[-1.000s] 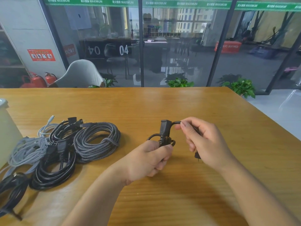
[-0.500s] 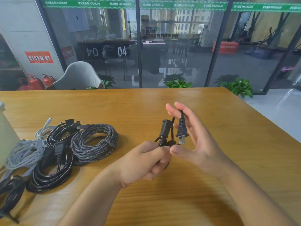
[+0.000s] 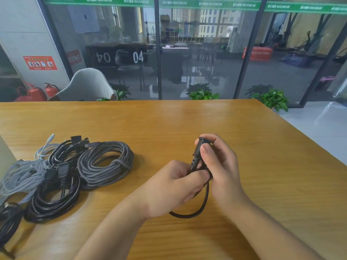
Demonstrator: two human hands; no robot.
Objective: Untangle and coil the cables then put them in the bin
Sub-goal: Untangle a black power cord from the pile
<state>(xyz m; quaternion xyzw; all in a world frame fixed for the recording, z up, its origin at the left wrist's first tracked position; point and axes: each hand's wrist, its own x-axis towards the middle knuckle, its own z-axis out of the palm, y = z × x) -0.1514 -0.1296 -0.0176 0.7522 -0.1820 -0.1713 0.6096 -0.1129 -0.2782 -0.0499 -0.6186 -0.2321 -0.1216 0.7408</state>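
Fingers [image 3: 206,152] of both hands pinch a black cable [image 3: 196,156] over the wooden table [image 3: 187,119] by glass walls [image 3: 197,53].

Both hands meet over the wooden table [image 3: 244,128], the left hand [image 3: 176,186] and right hand [image 3: 219,166] gripping a short black cable [image 3: 197,152], coiled cables [image 3: 105,164] lying left

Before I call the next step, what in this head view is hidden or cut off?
- Black power cable: most of it hidden inside the left hand and right hand; its two-pin plug is unseen.
- Pale container: cut off by the left edge.
- Black cable at lower left: cut off by the edge.
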